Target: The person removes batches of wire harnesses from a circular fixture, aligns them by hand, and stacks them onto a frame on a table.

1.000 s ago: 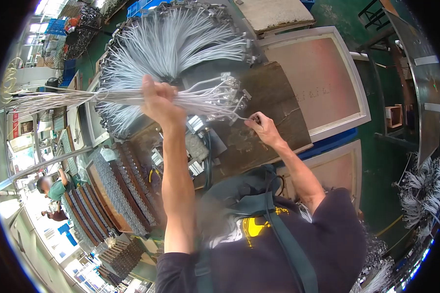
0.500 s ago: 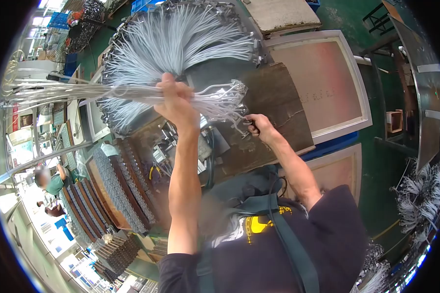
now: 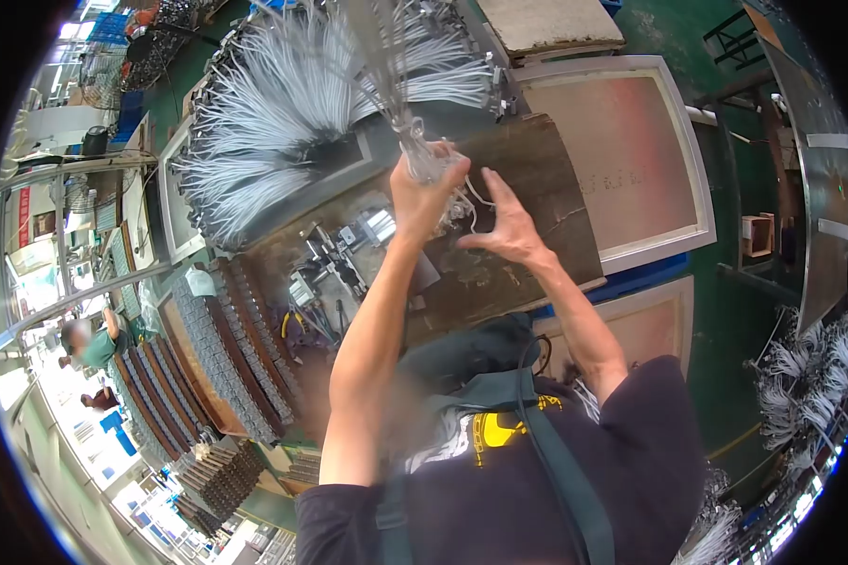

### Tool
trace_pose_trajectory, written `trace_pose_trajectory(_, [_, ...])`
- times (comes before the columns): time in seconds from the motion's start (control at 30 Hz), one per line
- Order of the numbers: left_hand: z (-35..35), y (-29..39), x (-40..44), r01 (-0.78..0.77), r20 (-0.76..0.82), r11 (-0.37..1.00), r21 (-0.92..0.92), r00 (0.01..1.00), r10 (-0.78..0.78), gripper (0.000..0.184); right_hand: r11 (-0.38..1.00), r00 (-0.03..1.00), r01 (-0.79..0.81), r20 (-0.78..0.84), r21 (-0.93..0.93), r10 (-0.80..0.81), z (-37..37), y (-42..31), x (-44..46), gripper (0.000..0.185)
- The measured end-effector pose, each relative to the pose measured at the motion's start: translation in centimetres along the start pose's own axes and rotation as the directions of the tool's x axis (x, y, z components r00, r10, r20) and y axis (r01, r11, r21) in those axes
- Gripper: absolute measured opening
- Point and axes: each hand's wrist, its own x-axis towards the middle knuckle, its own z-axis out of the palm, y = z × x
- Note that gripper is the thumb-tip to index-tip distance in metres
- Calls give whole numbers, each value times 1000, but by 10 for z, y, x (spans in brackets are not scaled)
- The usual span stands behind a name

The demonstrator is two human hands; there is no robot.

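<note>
My left hand (image 3: 426, 193) is closed around a bundle of thin white cables (image 3: 403, 122). The long strands run up from the fist and are smeared by motion, while a few shorter ends stick out on the other side. Beside those ends, my right hand (image 3: 511, 226) has its thumb and fingers spread wide, apparently holding nothing. Whether it touches the loose ends is hard to make out. Both hands are above a worn brown board (image 3: 556, 188). A large fan of white cables (image 3: 283, 104) with dark connectors along its outer edge lies behind the left hand.
A metal fixture (image 3: 339, 259) stands on the board left of my hands, with yellow-handled pliers (image 3: 292, 325) nearby. Framed panels (image 3: 622, 160) lie to the right. Racks of small grey parts (image 3: 221, 348) stand at left, and another person (image 3: 99, 344) works farther off.
The bundle has swung from pointing left to pointing up, and my left hand has shifted right. My right hand, earlier closed on a small dark thing, has spread its fingers.
</note>
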Motion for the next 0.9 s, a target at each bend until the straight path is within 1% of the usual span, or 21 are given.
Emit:
trace_pose_trajectory(0.03, [-1,-7,3,81,-36,995,-55,996,-83,27,996,997,82,-9,-25,-83,13,-4,2,131])
trace_pose_trajectory(0.07, [-3,-14,5,157,-69,981,-112,984,-165,27,996,996,83,-12,-22,-83,31,-2,7,131])
trace_pose_trajectory(0.13, [1,11,-4,151,-55,981,-121,986,-159,25,961,962,226,-191,160,-195,70,12,23,133])
trace_pose_trajectory(0.17, [1,12,-8,137,-49,950,-281,986,-156,24,933,900,323,-355,159,-252,83,12,26,125])
trace_pose_trajectory(0.23, [-4,18,-14,112,-17,851,-514,990,-140,20,946,869,313,-426,82,-251,89,6,24,120])
trace_pose_trajectory(0.27, [-4,13,-14,109,-24,851,-513,990,-140,20,951,825,309,-496,-8,-272,88,3,26,114])
trace_pose_trajectory(0.37, [-12,-39,-11,125,-70,974,-190,988,-141,18,971,878,238,-428,-4,-217,105,23,27,106])
trace_pose_trajectory(0.4, [-10,-35,-3,101,-81,976,-193,990,-119,18,982,912,188,-369,-14,-180,100,20,35,106])
trace_pose_trajectory(0.47, [-7,-29,-3,233,-201,928,-290,934,-297,18,976,919,215,-332,-25,-211,98,12,28,104])
trace_pose_trajectory(0.5, [-6,-35,-3,157,-209,943,-293,952,-223,20,968,911,252,-334,-10,-241,90,2,28,98])
trace_pose_trajectory(0.53, [0,-26,-4,158,-253,930,-331,935,-249,23,956,900,293,-339,2,-275,81,-10,38,92])
trace_pose_trajectory(0.57, [4,-18,-7,191,-261,900,-392,915,-308,23,903,829,427,-415,39,-374,78,-23,47,63])
trace_pose_trajectory(0.6, [5,-13,-8,224,-261,862,-455,892,-370,23,896,830,441,-400,45,-389,76,-31,47,63])
trace_pose_trajectory(0.63, [0,-16,-7,213,-280,862,-460,887,-368,23,943,895,329,-333,44,-297,72,-34,44,49])
trace_pose_trajectory(0.67, [-5,-18,-5,198,-220,770,-607,889,-402,20,977,944,212,-265,29,-197,68,-37,44,36])
trace_pose_trajectory(0.7, [-8,-19,-2,178,-154,651,-738,895,-419,19,963,922,267,-283,-23,-263,62,-42,49,23])
trace_pose_trajectory(0.73, [-13,-10,-2,162,-168,647,-745,893,-417,19,960,923,279,-269,-27,-276,52,-45,53,23])
trace_pose_trajectory(0.8, [-25,8,-8,250,-139,738,-627,896,-422,24,953,958,286,0,-101,-287,30,-53,61,22])
trace_pose_trajectory(0.83, [-36,7,-19,234,-153,734,-637,896,-418,24,927,944,330,32,-179,-329,19,-57,65,21])
trace_pose_trajectory(0.87, [-51,4,-36,196,-213,949,-246,944,-250,34,922,940,341,47,-185,-338,3,-61,71,21])
trace_pose_trajectory(0.9, [-69,2,-41,110,-207,977,182,976,-72,45,877,944,331,137,-348,-302,-17,-71,85,20])
